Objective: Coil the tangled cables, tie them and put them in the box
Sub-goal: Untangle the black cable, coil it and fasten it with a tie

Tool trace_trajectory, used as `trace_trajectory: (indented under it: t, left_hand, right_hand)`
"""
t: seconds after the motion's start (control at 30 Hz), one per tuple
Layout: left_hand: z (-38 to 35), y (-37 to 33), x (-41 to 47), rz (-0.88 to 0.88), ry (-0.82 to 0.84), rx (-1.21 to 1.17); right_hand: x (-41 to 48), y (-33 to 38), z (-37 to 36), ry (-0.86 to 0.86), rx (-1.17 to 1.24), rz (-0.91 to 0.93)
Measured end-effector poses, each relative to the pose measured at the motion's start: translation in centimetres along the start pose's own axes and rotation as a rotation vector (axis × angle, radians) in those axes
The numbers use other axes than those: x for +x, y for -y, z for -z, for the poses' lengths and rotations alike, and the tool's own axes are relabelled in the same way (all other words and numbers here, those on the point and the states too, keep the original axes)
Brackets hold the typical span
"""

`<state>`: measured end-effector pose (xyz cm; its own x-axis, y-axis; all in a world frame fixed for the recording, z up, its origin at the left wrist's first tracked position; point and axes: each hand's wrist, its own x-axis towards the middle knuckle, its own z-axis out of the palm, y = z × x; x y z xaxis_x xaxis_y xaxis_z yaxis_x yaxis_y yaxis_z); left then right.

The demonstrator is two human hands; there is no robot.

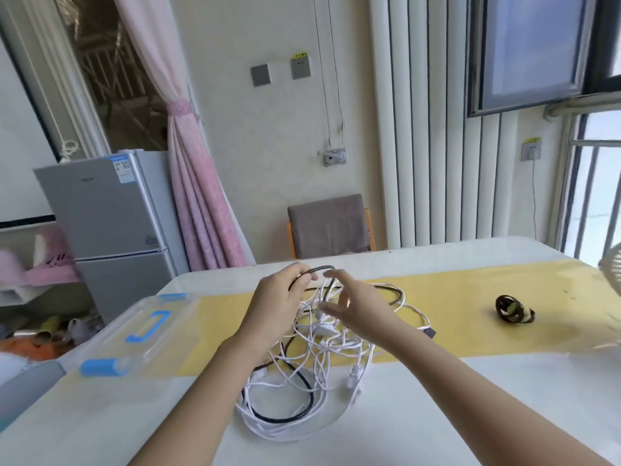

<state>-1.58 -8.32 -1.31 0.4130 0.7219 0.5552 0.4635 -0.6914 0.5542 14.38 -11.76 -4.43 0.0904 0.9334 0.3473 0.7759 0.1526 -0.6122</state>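
A tangle of white and black cables (pixel 302 371) lies in the middle of the white table, partly on a yellow runner. My left hand (pixel 279 297) is raised over the pile and grips a loop of black cable (pixel 319 269) between thumb and fingers. My right hand (pixel 356 304) hovers beside it with fingers spread and relaxed, among lifted white strands, holding nothing that I can see. A clear plastic box (pixel 134 334) with a lid, blue handle and blue latches stands at the left. A dark coiled, tied cable (pixel 512 309) rests on the runner at the right.
The yellow runner (pixel 453 297) crosses the white table (pixel 437 415). A white fan (pixel 613 274) pokes in at the right edge. A grey chair (pixel 329 225) stands behind the table, and a grey fridge (pixel 111 223) at the left.
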Motion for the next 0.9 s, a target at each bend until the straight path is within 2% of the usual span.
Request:
trace_trajectory:
  t: [0.1, 0.2, 0.37, 0.47, 0.57, 0.63, 0.7, 0.8, 0.9]
  left_hand:
    - [1.0, -1.6, 0.2, -0.117, 0.007, -0.011]
    - [2.7, -2.4, 0.4, -0.197, -0.02, -0.011]
    - [5.1, -1.8, -0.5, -0.19, -0.044, -0.177]
    - [7.1, 0.2, -0.1, -0.064, -0.213, -0.355]
    - [8.9, 3.6, 0.0, 0.199, -0.357, -0.482]
    - [9.1, 6.2, -1.1, 0.376, -0.43, -0.564]
    - [8.6, 8.4, -2.2, 0.534, -0.458, -0.528]
    - [7.1, 9.5, -3.0, 0.684, -0.29, -0.381]
    - [5.8, 7.3, -2.4, 0.679, -0.029, -0.179]
  right_hand:
    - [1.5, 1.3, 0.2, -0.123, -0.003, -0.11]
    - [3.1, 1.4, 2.0, -0.168, 0.122, -0.295]
    - [4.7, -1.2, 4.9, -0.212, 0.19, -0.447]
    - [4.0, -3.5, 7.2, -0.274, 0.104, -0.478]
    - [2.8, -5.0, 9.4, -0.345, 0.021, -0.5]
    - [2.0, -5.6, 10.6, -0.378, 0.122, -0.512]
    - [1.4, -6.0, 11.4, -0.436, 0.354, -0.518]
    - [1.2, -4.9, 12.0, -0.5, 0.539, -0.407]
    - [1.7, -1.4, 13.4, -0.553, 0.567, -0.169]
